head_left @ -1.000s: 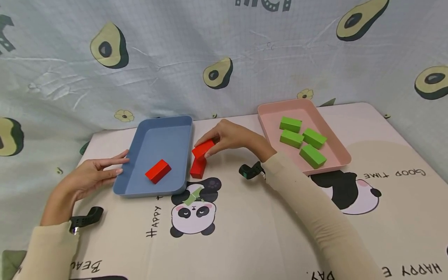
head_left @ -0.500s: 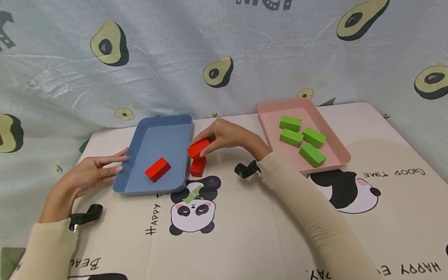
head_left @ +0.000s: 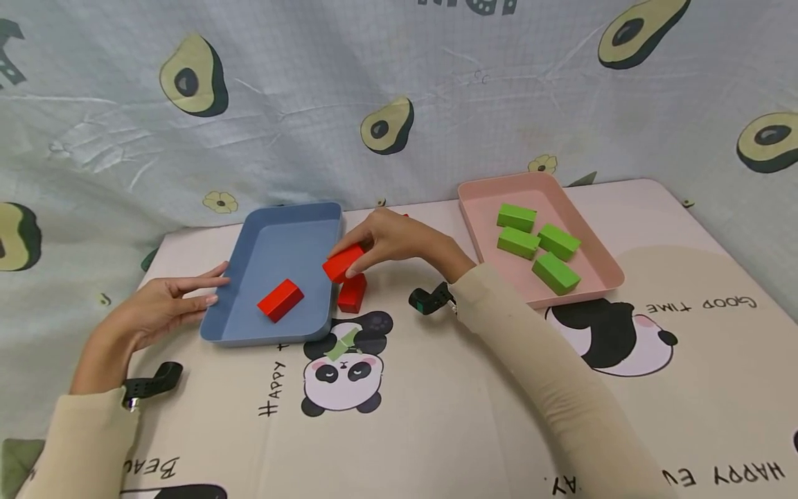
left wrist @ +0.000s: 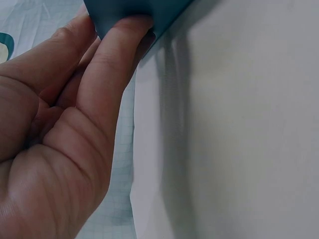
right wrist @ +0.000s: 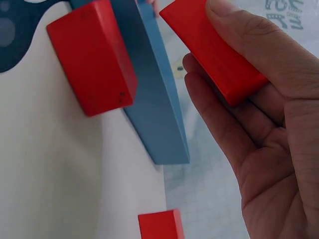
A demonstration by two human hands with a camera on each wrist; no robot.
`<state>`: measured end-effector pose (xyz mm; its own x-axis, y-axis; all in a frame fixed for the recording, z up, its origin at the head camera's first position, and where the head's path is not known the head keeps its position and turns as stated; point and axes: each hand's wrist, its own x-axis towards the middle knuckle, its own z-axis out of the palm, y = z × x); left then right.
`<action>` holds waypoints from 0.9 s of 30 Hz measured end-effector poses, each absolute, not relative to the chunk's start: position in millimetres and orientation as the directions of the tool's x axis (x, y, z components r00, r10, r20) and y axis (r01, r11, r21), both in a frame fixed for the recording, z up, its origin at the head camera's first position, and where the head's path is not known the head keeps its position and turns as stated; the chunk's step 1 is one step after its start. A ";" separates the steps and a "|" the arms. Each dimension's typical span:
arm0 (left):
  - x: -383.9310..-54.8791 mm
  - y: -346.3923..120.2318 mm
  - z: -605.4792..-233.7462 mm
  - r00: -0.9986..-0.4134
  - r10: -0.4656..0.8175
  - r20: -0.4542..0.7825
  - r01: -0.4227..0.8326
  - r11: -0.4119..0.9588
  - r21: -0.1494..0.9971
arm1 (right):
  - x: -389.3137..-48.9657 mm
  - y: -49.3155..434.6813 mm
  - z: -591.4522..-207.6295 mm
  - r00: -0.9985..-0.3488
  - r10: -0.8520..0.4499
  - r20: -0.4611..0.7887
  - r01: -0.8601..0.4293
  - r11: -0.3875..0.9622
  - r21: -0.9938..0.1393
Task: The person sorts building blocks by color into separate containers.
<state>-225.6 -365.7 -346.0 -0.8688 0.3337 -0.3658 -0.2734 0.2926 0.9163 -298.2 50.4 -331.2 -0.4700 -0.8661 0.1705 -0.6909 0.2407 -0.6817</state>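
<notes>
- Head view: the right hand (head_left: 399, 239) pinches a raised red block (head_left: 343, 263), which sits by the right rim of the blue tray (head_left: 293, 242); I can't tell whether they touch. Its long axis slants, the free end pointing left and slightly toward the person. To carry it well, I'd keep that end above both the rim and the lower red block (head_left: 352, 294) on the table (head_left: 449, 388).
- Left wrist view: the left hand (left wrist: 70, 134), nearly straight-fingered, touches the tray's side; light steadying should be enough.
- Right wrist view: thumb and fingertips span the raised block's sides, its length running aslant; a firm pinch should prevent twisting.
</notes>
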 end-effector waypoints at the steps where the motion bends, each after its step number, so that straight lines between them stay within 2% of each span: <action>1: -225.3 -365.9 -346.1 -0.869 0.336 -0.364 -0.272 0.291 0.917 | -297.9 48.7 -330.4 -0.463 -0.869 0.174 -0.700 0.238 -0.674; 6: -224.6 -365.5 -345.6 -0.872 0.331 -0.360 -0.255 0.320 0.913 | -296.8 41.1 -327.6 -0.430 -0.879 0.204 -0.730 0.206 -0.652; 13: -225.7 -364.6 -344.8 -0.878 0.326 -0.349 -0.233 0.346 0.909 | -296.4 36.5 -328.6 -0.442 -0.875 0.197 -0.712 0.208 -0.671; 27: -225.5 -364.7 -344.1 -0.879 0.310 -0.361 -0.226 0.396 0.890 | -297.9 15.3 -327.9 -0.391 -0.902 0.183 -0.699 0.161 -0.697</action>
<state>-225.5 -364.7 -344.1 -0.8794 0.3099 -0.3615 -0.2261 0.3963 0.8899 -297.9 15.3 -327.9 -0.3906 -0.9021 0.1832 -0.6991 0.1612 -0.6966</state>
